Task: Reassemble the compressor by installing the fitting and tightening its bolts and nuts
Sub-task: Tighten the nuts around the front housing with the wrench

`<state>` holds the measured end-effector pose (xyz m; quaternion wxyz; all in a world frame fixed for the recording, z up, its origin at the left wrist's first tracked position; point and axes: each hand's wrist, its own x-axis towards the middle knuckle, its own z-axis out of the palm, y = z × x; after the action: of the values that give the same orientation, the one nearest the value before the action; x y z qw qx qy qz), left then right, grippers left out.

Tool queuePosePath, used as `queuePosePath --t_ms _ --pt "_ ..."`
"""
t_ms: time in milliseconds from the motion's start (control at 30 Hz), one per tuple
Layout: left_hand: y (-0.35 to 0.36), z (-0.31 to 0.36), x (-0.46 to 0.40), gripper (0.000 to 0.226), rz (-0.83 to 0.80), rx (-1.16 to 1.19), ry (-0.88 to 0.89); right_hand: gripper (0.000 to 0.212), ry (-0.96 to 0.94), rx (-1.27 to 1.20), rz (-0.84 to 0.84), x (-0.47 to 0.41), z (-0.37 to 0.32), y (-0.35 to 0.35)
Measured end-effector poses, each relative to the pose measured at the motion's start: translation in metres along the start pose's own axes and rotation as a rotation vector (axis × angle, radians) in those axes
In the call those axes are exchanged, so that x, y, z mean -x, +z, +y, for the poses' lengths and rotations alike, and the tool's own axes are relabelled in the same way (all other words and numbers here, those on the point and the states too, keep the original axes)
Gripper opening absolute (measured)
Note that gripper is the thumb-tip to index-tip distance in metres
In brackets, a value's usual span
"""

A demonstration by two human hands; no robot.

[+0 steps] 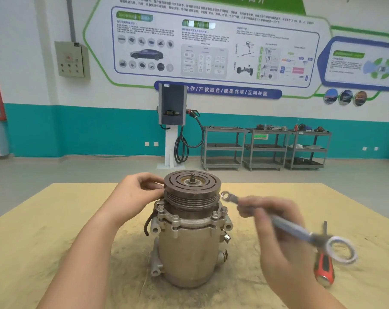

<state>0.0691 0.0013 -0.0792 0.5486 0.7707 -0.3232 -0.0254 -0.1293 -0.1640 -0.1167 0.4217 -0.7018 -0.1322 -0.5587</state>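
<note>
Compressor [189, 237] upright on table — rusty pulley [192, 182] topmost.

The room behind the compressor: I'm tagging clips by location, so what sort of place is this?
Probably an automotive training workshop. A wall board shows car and parts diagrams, an EV charging unit with its cable stands at the wall, and metal carts carry parts. The compressor stands on a yellow mat.
</note>
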Motion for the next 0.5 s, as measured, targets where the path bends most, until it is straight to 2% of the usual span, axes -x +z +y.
queuePosePath --t_ms 67,133,200,267,300,367,400,500 --pt "-0.002 -0.003 -0.001 0.019 -0.043 0.031 0.014 0.024 0.202 -0.237 0.12 -0.007 -0.004 -0.003" --pt "-0.004 -0.004 0.0 0.029 -0.114 0.073 0.009 0.018 0.393 -0.47 0.199 -0.012 -0.004 -0.006" --pt "-0.003 -0.008 0.0 0.035 -0.149 0.144 -0.014 0.017 0.533 -0.585 0.251 -0.014 0.0 -0.009" --pt "-0.001 -0.021 0.008 0.029 -0.108 0.226 -0.017 0.018 0.635 -0.645 0.266 -0.019 0.004 -0.011" --pt "0.003 -0.027 0.017 0.043 -0.108 0.267 -0.023 0.018 0.683 -0.674 0.261 -0.022 0.007 -0.011" --pt "0.017 -0.038 0.034 0.098 -0.145 0.287 -0.024 0.016 0.79 -0.718 0.226 -0.031 0.012 -0.012" --pt "0.024 -0.041 0.04 0.116 -0.17 0.276 -0.004 0.015 0.846 -0.738 0.21 -0.035 0.016 -0.013" --pt "0.037 -0.038 0.046 0.135 -0.17 0.328 0.012 0.013 0.962 -0.795 0.22 -0.042 0.024 -0.012"
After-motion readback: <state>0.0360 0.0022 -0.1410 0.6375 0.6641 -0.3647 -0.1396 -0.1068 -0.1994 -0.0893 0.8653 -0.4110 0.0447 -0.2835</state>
